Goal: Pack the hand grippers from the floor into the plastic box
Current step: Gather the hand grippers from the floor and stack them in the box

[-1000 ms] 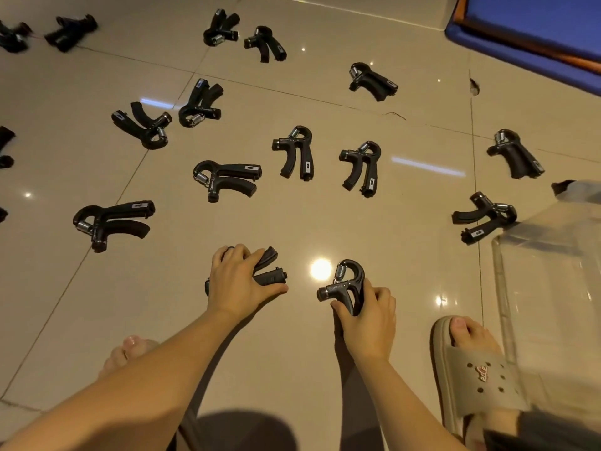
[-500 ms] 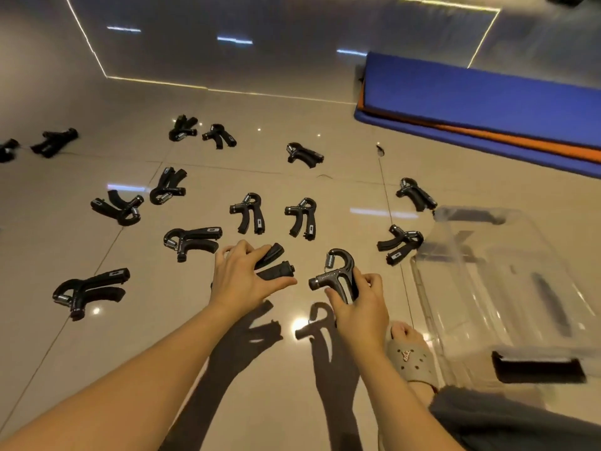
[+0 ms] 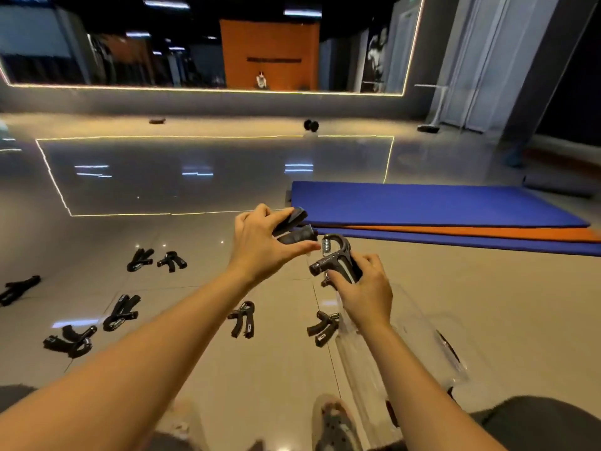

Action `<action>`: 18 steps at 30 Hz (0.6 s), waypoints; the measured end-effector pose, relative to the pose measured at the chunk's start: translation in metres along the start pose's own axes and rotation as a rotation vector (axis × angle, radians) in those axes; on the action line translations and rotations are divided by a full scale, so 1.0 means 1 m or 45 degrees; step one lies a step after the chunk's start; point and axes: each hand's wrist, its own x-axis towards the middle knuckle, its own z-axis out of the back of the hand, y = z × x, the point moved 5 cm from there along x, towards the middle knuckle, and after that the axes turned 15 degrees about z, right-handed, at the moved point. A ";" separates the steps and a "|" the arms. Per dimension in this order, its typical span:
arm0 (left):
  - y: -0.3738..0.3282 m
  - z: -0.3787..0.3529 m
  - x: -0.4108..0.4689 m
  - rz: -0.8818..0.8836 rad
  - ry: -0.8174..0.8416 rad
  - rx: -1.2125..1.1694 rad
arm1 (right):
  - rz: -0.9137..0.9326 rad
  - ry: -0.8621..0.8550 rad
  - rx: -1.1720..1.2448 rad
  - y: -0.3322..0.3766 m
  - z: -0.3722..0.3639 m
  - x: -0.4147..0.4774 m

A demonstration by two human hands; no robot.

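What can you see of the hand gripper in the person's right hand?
The hand gripper looks like black plastic, with a hooked arch on top, a silver coil spring beside it and a round knob jutting left. It is upright in the air, off the floor. The right hand grips its two handles, whose lower ends the fingers hide. Below it in the picture lies the clear plastic box.

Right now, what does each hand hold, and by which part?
The left hand grips a hand gripper by its head end; both handles stick out. The right hand holds a second hand gripper by its handles, spring and loop showing above.
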 end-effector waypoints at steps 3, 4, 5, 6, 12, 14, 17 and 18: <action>-0.029 0.008 0.009 -0.128 -0.038 0.046 | 0.049 0.017 -0.002 -0.002 0.042 0.016; -0.036 0.009 0.011 -0.184 -0.035 0.066 | 0.065 0.032 -0.027 -0.005 0.054 0.021; -0.042 0.008 0.012 -0.240 -0.028 0.082 | 0.083 0.051 -0.060 -0.008 0.066 0.024; -0.047 0.006 0.013 -0.288 -0.019 0.095 | 0.097 0.072 -0.091 -0.010 0.076 0.027; -0.070 -0.030 0.041 -0.489 0.165 0.230 | 0.016 0.230 -0.142 -0.035 0.113 0.048; -0.073 -0.047 0.053 -0.542 0.229 0.274 | -0.055 0.269 -0.131 -0.054 0.115 0.052; -0.066 -0.080 0.071 -0.559 0.325 0.345 | -0.150 0.368 -0.161 -0.090 0.109 0.051; -0.059 -0.094 0.076 -0.561 0.357 0.371 | -0.179 0.403 -0.161 -0.104 0.103 0.049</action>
